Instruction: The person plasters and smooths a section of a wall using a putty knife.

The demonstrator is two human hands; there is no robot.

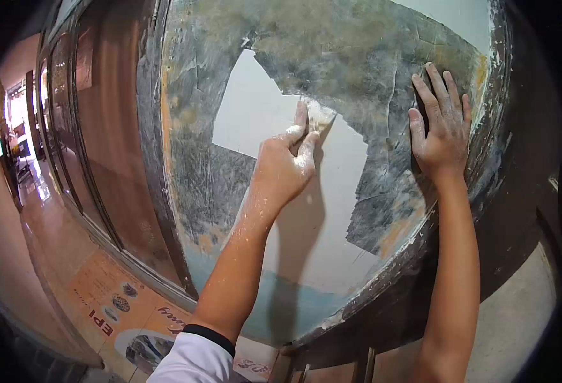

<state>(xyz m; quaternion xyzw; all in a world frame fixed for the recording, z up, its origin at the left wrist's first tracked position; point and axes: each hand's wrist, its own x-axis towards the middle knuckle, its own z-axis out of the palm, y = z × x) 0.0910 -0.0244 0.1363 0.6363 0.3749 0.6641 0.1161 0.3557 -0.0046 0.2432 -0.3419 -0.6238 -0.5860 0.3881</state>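
closely, left hand (pixel 284 169) with scraper (pixel 320 117) at paint edge (pixel 356 122), right hand (pixel 443 131) flat

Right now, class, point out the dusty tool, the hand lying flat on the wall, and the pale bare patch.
dusty tool (pixel 320 117): head view, its exposed tip.
right hand (pixel 443 131): head view, back of the hand.
pale bare patch (pixel 255 108): head view, its upper left part.

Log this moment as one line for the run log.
left hand: grips scraper, blade on wall | right hand: open, flat on wall | wall: grey coating partly gone
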